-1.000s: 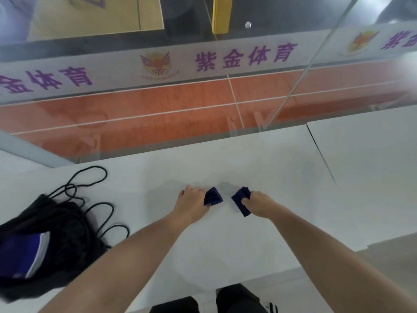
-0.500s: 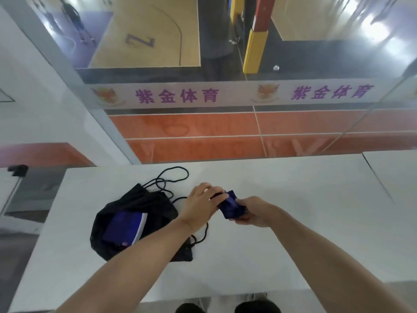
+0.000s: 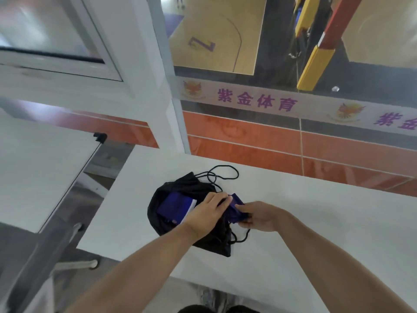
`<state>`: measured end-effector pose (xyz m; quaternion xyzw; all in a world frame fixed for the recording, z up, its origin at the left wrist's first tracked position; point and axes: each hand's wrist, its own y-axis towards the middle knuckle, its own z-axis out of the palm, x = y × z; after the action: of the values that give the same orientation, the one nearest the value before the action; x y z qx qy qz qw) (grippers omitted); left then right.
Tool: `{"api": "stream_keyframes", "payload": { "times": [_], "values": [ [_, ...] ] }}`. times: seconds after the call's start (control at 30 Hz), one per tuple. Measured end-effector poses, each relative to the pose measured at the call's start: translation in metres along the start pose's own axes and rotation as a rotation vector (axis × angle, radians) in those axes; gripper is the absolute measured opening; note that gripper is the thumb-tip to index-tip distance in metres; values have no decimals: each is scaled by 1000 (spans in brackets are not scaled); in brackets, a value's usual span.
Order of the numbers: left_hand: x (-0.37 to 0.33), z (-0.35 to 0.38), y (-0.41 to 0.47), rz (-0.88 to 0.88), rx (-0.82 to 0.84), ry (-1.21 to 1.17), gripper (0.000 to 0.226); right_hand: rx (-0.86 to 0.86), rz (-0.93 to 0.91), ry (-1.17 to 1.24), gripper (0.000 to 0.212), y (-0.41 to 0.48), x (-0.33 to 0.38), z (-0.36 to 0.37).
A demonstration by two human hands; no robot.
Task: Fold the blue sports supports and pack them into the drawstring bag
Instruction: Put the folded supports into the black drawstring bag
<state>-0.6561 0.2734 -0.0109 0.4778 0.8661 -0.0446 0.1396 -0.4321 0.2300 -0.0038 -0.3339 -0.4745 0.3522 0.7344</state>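
The left hand [image 3: 208, 212] and right hand [image 3: 259, 216] both pinch the folded blue supports [image 3: 237, 199], which look soft and light, over the drawstring bag [image 3: 178, 188]; grip across the folds.

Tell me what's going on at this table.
A person is packing at a white table. The left hand and the right hand together hold a folded blue sports support at the edge of the open mouth of a black drawstring bag, which lies on the table. A folded blue and white item already sits inside the bag. The bag's cords lie loose beyond it. The support is not yet inside.
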Motion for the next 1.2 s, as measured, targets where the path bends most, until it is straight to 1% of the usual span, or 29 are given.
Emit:
{"api": "stream_keyframes", "payload": {
  "times": [0.03,0.13,0.23,0.3,0.37,0.43,0.53,0.6,0.67,0.73,0.8,0.87,0.9,0.97,1.03,1.07,1.1,1.13,1.17,1.2],
  "values": [
    [5,-2,-8,-33,40,26,72,-27,8,-10,49,7,2,8],
    [29,-8,-32,-178,9,125,70,-142,5,-37,43,32,8,37],
    [63,-7,-60,-322,-16,130,55,-244,45,-106,29,52,4,70],
    [87,-7,-74,-411,-21,141,45,-297,91,-139,27,66,-2,89],
    [110,-4,-77,-488,-8,95,35,-357,113,-191,27,82,-8,104],
    [132,1,-73,-533,24,50,32,-426,108,-292,32,100,-14,115],
    [161,9,-59,-570,130,-55,40,-522,18,-402,51,120,-25,126],
    [181,18,-53,-563,164,-86,43,-583,-62,-358,54,124,-35,130],
    [202,27,-49,-551,193,-112,42,-645,-93,-416,54,125,-44,132],
    [218,33,-46,-515,209,-144,35,-719,-93,-616,52,126,-51,136],
    [228,34,-42,-496,203,-183,27,-793,-92,-944,47,126,-55,145],
    [235,33,-36,-469,216,-182,19,-841,-118,-1252,49,125,-54,151],
    [239,34,-33,-450,243,-157,16,-861,-137,-1358,53,124,-51,152],
    [246,33,-26,-507,307,-175,14,-898,-152,-1489,57,120,-44,149],
    [250,35,-20,-537,348,-200,18,-950,-66,-1504,57,113,-39,145],
    [251,37,-19,-545,363,-192,18,-972,4,-1449,58,109,-40,142],
    [251,38,-18,-562,368,-182,19,-980,65,-1354,60,107,-43,137],
    [251,37,-19,-536,378,-139,20,-966,107,-1228,62,104,-46,131],
    [252,37,-20,-537,384,-132,21,-933,115,-1108,61,103,-51,123],
    [253,38,-22,-517,383,-136,20,-903,85,-1016,54,102,-57,115]
  ]
}}
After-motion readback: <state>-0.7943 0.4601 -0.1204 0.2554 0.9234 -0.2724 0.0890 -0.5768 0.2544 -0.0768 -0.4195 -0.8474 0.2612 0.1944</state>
